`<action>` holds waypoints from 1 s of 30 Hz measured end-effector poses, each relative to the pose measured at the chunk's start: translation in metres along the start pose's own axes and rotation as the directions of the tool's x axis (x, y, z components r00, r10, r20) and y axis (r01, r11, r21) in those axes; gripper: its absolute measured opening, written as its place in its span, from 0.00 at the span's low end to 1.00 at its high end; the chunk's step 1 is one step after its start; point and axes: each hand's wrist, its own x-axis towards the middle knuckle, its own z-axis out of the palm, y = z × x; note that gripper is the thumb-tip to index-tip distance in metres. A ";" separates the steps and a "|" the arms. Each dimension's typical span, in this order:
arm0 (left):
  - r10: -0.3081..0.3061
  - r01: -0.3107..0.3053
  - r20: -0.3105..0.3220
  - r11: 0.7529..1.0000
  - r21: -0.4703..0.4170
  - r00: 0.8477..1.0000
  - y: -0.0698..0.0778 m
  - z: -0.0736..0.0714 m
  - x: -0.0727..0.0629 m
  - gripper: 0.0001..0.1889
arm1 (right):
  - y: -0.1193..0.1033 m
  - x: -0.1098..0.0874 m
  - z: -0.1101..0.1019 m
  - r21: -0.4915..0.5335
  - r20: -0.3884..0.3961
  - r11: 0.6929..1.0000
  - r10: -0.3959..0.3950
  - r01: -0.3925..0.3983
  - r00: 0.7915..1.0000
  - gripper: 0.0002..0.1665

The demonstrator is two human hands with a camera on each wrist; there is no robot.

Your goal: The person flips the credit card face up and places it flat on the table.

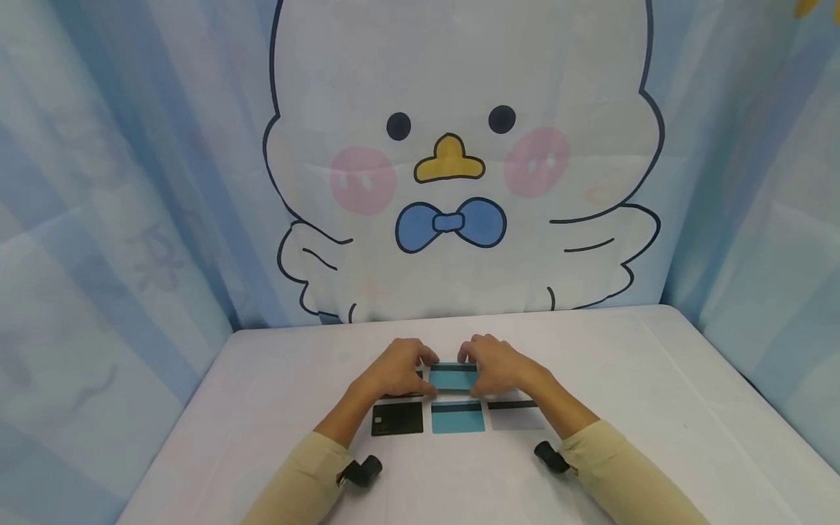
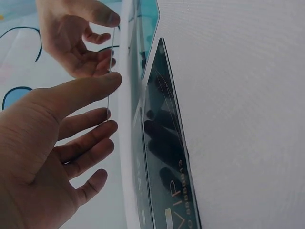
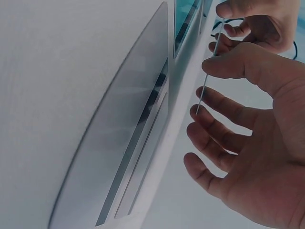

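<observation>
Between my two hands, a light-blue card (image 1: 453,377) with a dark stripe is raised off the table. My left hand (image 1: 400,367) pinches its left end between thumb and fingers, and my right hand (image 1: 500,364) pinches the right end. In both wrist views the card shows edge-on as a thin line. Nearer to me, another blue striped card (image 1: 458,421) lies flat. Left of that is a black card (image 1: 397,420), marked VIP in the left wrist view. A silver card (image 1: 517,418) with a dark stripe lies to the right, below my right hand.
A second black card (image 1: 402,396) lies partly hidden under my left hand. Another pale card (image 3: 143,162) lies beyond the silver one in the right wrist view. The white table (image 1: 656,379) ends at a curtain (image 1: 453,277) with a cartoon bird.
</observation>
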 end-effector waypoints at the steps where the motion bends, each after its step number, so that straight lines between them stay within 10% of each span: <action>1: 0.000 0.000 -0.002 1.000 -0.001 1.000 0.000 0.000 0.000 0.27 | 0.000 0.000 0.000 -0.001 -0.005 1.000 -0.001 0.001 1.000 0.30; 30: 0.002 -0.004 -0.056 1.000 -0.029 0.998 0.002 0.008 0.003 0.25 | -0.015 0.009 0.010 0.014 -0.078 0.999 -0.047 0.048 0.996 0.28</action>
